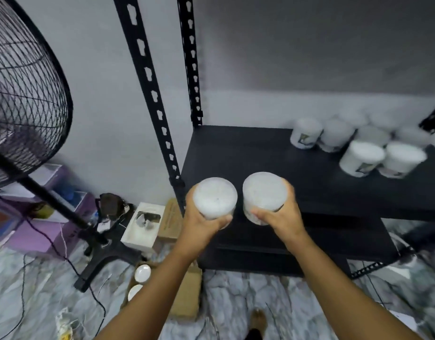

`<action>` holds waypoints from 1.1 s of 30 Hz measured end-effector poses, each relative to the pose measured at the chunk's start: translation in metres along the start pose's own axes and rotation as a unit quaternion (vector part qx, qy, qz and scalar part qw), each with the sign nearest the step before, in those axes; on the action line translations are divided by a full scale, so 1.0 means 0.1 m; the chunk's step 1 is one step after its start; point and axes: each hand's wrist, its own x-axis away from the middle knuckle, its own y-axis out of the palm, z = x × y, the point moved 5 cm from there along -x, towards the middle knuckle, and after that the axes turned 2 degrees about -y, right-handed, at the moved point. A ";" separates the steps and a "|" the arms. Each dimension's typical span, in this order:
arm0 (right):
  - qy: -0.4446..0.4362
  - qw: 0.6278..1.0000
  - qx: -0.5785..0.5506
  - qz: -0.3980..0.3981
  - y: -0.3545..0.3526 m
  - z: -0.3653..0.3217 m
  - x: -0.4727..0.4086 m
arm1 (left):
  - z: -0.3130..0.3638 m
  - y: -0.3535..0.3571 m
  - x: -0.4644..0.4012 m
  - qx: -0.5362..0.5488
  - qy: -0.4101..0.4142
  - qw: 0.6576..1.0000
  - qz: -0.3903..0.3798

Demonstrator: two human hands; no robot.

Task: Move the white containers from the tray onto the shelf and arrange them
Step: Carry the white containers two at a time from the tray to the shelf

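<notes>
Hands first, nearest: left hand [201,220] wrapped round one white tub [214,198], fingers curled along its far side and thumb pressed against the near wall; right hand [280,217] clamped the same way on a second tub [263,192], thumb across the near side, fingers round the right. Both tubs upright, lids up, held side by side just apart at the front left corner of the black shelf [248,153], not yet set down.

Lower down by the left forearm: a cardboard tray [187,303] on the floor, two more white lids [142,273] showing at its left edge, the rest hidden behind the arm, so the number left cannot be told.

Farther back, at the right rear of the shelf: a cluster of tubs [361,157] already placed, about nine, the back ones too blurred to count surely.

Judged well along: most moved, two in hand, at least two to fetch, then tidying into rows.
</notes>
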 end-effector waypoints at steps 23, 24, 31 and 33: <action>0.042 0.999 0.011 0.008 -0.78 0.88 -1.69 | -0.41 1.17 -1.58 0.004 -0.029 1.000 -0.012; 0.043 0.999 0.009 0.014 -0.78 0.90 -1.73 | -0.42 1.19 -1.62 0.005 -0.028 0.999 -0.014; 0.043 0.999 0.004 0.026 -0.76 1.01 -2.04 | -0.51 1.29 -2.00 -0.014 -0.032 0.999 -0.026; 0.040 0.999 0.006 0.027 -0.75 1.02 -2.15 | -0.52 1.31 -2.10 -0.022 -0.032 0.999 -0.021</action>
